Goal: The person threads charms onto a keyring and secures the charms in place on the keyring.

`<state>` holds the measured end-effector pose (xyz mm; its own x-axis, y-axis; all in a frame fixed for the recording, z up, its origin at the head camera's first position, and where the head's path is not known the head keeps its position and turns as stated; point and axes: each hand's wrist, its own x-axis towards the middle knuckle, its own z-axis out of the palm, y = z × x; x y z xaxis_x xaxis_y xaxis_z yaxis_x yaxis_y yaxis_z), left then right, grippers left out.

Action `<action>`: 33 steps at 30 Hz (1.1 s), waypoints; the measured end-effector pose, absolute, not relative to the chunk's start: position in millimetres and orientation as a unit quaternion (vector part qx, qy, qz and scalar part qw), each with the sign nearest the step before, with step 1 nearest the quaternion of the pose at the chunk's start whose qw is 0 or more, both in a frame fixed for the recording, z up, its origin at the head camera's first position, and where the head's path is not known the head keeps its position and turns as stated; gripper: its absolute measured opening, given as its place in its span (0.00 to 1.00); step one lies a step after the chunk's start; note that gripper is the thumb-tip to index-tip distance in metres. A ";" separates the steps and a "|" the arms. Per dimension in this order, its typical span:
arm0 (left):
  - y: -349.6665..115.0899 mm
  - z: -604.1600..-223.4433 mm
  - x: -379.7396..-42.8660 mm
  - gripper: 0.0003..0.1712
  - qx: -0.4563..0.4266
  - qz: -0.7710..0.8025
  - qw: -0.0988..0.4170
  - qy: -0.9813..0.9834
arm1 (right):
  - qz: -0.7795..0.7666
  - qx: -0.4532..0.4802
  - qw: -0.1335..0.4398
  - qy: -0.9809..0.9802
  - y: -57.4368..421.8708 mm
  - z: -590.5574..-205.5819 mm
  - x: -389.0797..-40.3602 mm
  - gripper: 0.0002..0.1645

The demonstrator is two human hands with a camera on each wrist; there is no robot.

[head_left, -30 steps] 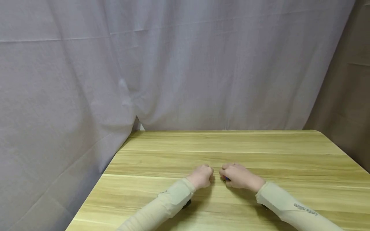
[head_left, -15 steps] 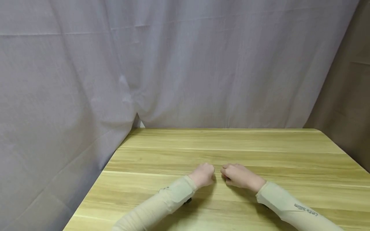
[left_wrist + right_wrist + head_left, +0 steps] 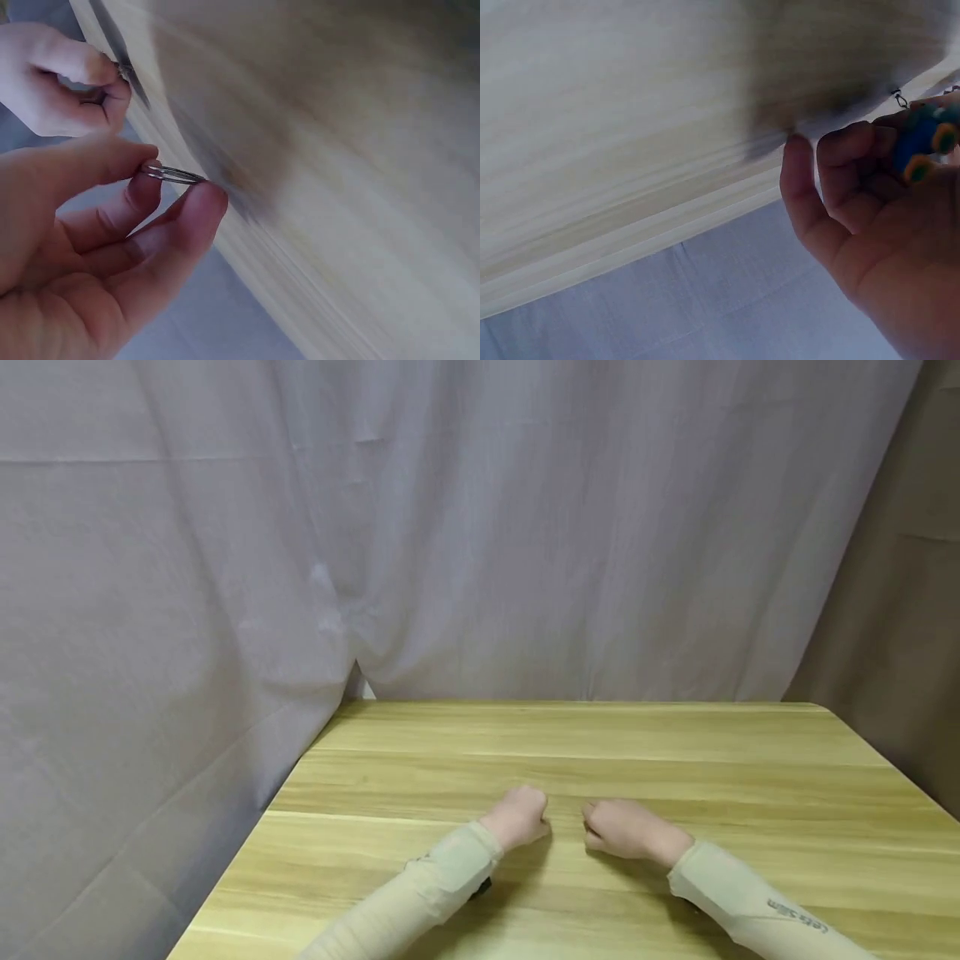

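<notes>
My left hand [image 3: 517, 817] is over the table, just left of my right hand [image 3: 628, 829], with a small gap between them. In the left wrist view, thumb and fingertips pinch a thin silver split key ring [image 3: 175, 175] by its edges. My right hand grips a small blue keychain figure [image 3: 913, 146] with orange and green round parts, partly hidden by the fingers and the frame's edge. A short dark metal chain link [image 3: 901, 99] sticks out beside it. From the head view, both the ring and the figure are hidden by the hands.
The light wood-grain table [image 3: 600, 735] runs back to a grey curtain [image 3: 480, 543]. Another curtain hangs along the left side, and a darker brownish one [image 3: 892, 610] along the right. Cream sleeves [image 3: 420, 893] cover both forearms.
The hands have drawn a little farther apart: the right shifted slightly right, the left slightly left. The coloured bit seen at the right hand one second ago is hidden now in the head view.
</notes>
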<state>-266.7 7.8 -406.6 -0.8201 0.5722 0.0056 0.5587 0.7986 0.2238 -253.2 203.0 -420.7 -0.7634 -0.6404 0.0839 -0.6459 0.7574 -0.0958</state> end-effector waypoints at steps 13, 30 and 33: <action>1.8 -398.2 -274.7 0.05 0.340 0.161 -0.075 0.923 | 0.167 0.349 0.036 -0.921 209.2 -405.6 -263.3 0.11; -9.4 -366.7 -274.9 0.03 0.332 0.396 -0.024 0.856 | 0.289 0.336 0.087 -0.892 207.2 -353.6 -256.9 0.05; -14.7 -361.5 -272.4 0.05 0.323 0.433 -0.011 0.842 | 0.305 0.327 0.110 -0.888 205.8 -349.2 -252.7 0.05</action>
